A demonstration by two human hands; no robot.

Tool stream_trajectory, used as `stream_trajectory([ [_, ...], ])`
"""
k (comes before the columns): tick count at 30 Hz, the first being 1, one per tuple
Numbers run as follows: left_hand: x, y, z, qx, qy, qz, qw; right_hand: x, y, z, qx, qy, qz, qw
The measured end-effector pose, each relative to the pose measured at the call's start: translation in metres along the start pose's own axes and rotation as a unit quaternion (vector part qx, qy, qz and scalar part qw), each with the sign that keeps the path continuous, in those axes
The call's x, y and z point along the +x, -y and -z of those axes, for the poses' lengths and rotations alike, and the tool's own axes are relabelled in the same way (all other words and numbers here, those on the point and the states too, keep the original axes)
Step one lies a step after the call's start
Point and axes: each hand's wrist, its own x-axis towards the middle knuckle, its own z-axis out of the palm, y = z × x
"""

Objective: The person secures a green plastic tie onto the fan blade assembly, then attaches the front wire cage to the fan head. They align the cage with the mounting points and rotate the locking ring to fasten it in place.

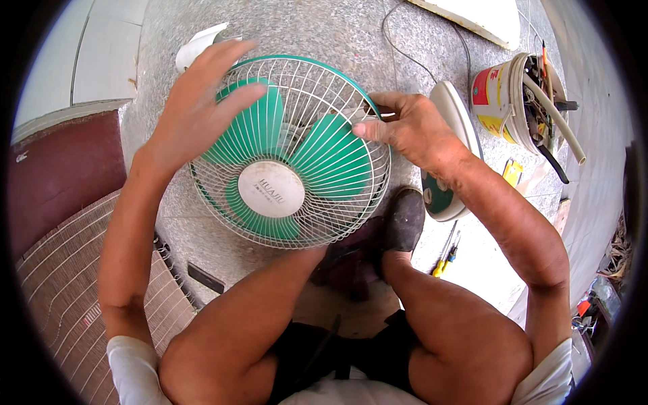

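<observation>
An electric fan head (280, 185) with green blades, a white wire grille and a round white centre cap faces up between my knees. My right hand (408, 125) grips the grille's right rim, thumb on top and fingers at the edge. Over the upper left of the grille is my left hand (202, 101), slightly blurred, its fingers and thumb apart and nothing in it. Whether it touches the wires I cannot tell. Just right of the fan head lies the fan's white and green base (442, 158), partly hidden behind my right forearm.
A white bucket (499, 101) full of tools and tubes stands at the right. Screwdrivers (447, 256) with yellow handles lie by my shoe (403, 219). A dark cord (405, 50) runs across the floor. A white curved piece (199, 47) lies behind my left hand; a woven mat (74, 290) is at left.
</observation>
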Motion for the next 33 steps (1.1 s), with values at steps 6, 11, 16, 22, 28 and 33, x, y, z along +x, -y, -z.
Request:
stream_trajectory([
  [6, 0.021, -0.010, -0.015, 0.036, 0.114, 0.017, 0.993, -0.003, 0.000, 0.002, -0.041, 0.033, 0.023, 0.998],
  [11, -0.008, 0.020, 0.002, -0.025, 0.094, 0.088, 0.991, -0.003, -0.013, -0.002, -0.122, 0.027, 0.080, 0.989],
  [16, -0.064, 0.042, 0.004, -0.091, 0.040, 0.182, 0.978, -0.009, -0.004, -0.006, -0.188, 0.041, 0.080, 0.978],
  [22, -0.101, 0.047, -0.016, -0.170, 0.010, 0.275, 0.946, -0.011, -0.005, -0.012, -0.170, 0.037, 0.110, 0.979],
  [28, -0.104, 0.047, -0.022, -0.171, -0.027, 0.281, 0.944, -0.015, -0.011, -0.016, -0.186, 0.013, 0.109, 0.976],
  [33, -0.105, 0.052, -0.017, -0.166, -0.007, 0.278, 0.946, -0.015, -0.014, -0.017, -0.233, 0.021, 0.183, 0.955],
])
